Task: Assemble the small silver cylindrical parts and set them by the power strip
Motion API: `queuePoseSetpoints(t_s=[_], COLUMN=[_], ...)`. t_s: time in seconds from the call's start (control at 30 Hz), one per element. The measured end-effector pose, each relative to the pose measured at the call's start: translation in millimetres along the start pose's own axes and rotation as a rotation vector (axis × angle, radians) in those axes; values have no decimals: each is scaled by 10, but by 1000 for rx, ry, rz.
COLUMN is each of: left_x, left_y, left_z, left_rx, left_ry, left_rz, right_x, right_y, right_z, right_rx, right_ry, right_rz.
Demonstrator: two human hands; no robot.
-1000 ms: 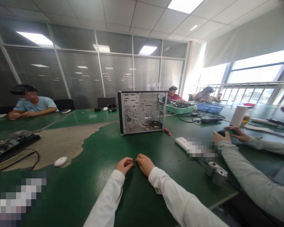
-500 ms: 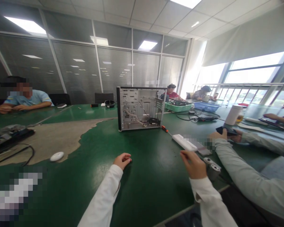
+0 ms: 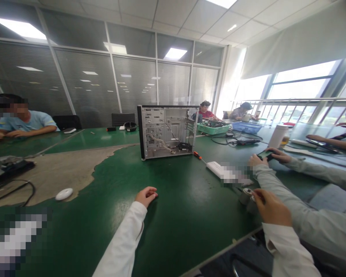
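The left hand (image 3: 145, 196) was held loosely curled, slightly apart at the fingertips, by the green tabletop (image 3: 173, 215); grey cylindrical objects (image 3: 244, 197) were overlapped by the right hand (image 3: 273, 208), its grip unclear.

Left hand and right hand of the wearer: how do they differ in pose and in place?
The left hand is loosely curled, while the right hand stretches its fingers forward. The left hand is over open table; the right hand is at the grey cylinders. Both are bare.
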State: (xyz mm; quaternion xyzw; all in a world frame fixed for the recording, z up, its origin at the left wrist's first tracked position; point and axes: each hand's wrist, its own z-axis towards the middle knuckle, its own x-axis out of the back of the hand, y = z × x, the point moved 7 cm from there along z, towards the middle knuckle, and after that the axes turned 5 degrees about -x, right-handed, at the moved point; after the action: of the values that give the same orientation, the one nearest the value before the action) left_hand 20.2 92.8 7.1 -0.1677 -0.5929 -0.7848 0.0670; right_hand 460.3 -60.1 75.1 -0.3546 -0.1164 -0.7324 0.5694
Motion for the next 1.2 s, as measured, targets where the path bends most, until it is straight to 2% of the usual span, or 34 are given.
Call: queuePoseSetpoints(t_s=[0.23, 0.4, 0.73, 1.03, 1.13, 1.2], left_x=[-14, -18, -16, -13, -16, -23], left_y=[-41, -43, -36, -12, 9, 16], left_z=[12, 15, 10, 7, 1, -2], left_rx=[-7, -18, -29, -32, -30, -29], left_ry=[-2, -1, 2, -1, -27, -46], left_rz=[-3, -21, -6, -3, -3, -3], right_x=[20, 115, 19, 169, 103, -44], right_y=[26, 16, 63, -111, -176, -189], right_z=[-36, -71, -78, -76, 34, 123], right_rx=[7, -36, 4, 45, 67, 66], right_ry=[18, 107, 45, 94, 6, -142], right_rz=[43, 37, 22, 3, -55, -136])
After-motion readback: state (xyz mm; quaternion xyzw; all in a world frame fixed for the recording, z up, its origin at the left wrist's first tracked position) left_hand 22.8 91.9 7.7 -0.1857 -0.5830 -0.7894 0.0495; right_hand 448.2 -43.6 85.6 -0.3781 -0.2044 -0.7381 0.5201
